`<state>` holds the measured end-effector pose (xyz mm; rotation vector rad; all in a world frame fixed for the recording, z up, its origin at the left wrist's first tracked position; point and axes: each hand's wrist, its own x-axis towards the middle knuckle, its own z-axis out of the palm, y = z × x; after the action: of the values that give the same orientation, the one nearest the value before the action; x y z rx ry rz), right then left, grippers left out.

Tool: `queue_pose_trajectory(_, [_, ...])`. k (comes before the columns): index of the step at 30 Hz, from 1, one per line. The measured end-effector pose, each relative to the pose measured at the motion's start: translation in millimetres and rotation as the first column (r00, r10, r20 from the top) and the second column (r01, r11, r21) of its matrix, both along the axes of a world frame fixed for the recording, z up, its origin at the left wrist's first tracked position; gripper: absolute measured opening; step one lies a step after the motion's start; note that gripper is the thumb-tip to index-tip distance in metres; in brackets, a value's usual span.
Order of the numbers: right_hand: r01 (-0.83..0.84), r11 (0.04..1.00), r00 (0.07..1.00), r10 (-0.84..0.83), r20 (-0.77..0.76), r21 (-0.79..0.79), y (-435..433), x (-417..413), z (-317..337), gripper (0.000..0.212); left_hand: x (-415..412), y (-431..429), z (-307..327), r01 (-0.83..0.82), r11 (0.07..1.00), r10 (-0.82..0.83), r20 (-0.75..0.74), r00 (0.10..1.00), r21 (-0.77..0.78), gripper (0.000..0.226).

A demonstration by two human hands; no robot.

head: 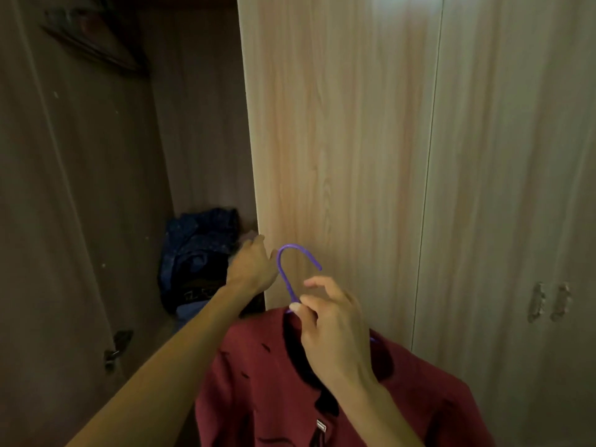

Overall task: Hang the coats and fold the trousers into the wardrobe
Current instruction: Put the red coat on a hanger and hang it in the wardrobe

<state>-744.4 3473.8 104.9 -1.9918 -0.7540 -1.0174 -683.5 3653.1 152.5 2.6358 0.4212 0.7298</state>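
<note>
A: Right hand [329, 321] pinches the purple hanger [292, 272] at its neck; red coat [277, 382] hangs near, soft, floppy.

B: Left hand [251, 269] grips the door [338, 140] edge. Hold the stiff hook, I'd say.

My dark red coat [277, 382] hangs on the purple plastic hanger [292, 272] before the pale wooden wardrobe door [338, 140]; left, inside, lies seemingly crumpled dark blue clothing [193, 253].
</note>
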Motion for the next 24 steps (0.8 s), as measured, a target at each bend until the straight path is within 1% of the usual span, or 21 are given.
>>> queue_pose_trajectory(3, [0.027,0.999,0.999,-0.027,0.021,0.017,3.8,21.1,15.6,0.023,22.2,7.0,14.3,-0.051,0.998,0.051,0.006,0.999,-0.045,0.049])
queue_pose_trajectory(6, [0.079,0.997,0.996,-0.079,0.035,0.025,12.6,37.6,29.0,0.024,43.6,19.4,23.1,-0.056,0.996,0.058,0.021,0.998,-0.074,0.059])
queue_pose_trajectory(9, [0.109,0.993,0.992,-0.111,0.057,0.035,25.8,48.8,43.0,0.023,62.8,33.0,29.3,0.014,0.997,-0.01,0.054,0.999,-0.075,0.062])
queue_pose_trajectory(11, [0.133,0.99,0.989,-0.136,0.066,0.038,35.4,53.6,49.8,0.021,72.2,39.1,32.7,0.088,0.991,-0.08,0.082,0.993,-0.102,0.063])
queue_pose_trajectory(13, [0.162,0.986,0.984,-0.163,0.069,0.027,44.8,55.5,53.9,0.018,79.6,44.2,33.8,0.136,0.98,-0.119,0.12,0.986,-0.142,0.07])
queue_pose_trajectory(15, [0.18,0.984,0.982,-0.18,0.063,0.005,52.7,56.2,55.6,0.015,82.7,48.2,34.5,0.157,0.972,-0.129,0.158,0.979,-0.178,0.076])
queue_pose_trajectory(19, [0.216,0.976,0.976,-0.215,0.034,-0.028,61.0,53.8,52.7,0.017,87.8,54.5,37.8,0.21,0.944,-0.177,0.145,0.973,-0.254,0.094])
queue_pose_trajectory(21, [0.226,0.973,0.974,-0.226,0.014,-0.043,61.3,50.7,53.2,0.021,89.2,52.7,39.2,0.228,0.932,-0.183,0.179,0.967,-0.28,0.098])
queue_pose_trajectory(24, [0.242,0.968,0.97,-0.242,0.001,-0.065,59.2,44.1,54.2,0.023,86.2,48.4,36.6,0.223,0.94,-0.174,0.2,0.964,-0.259,0.098])
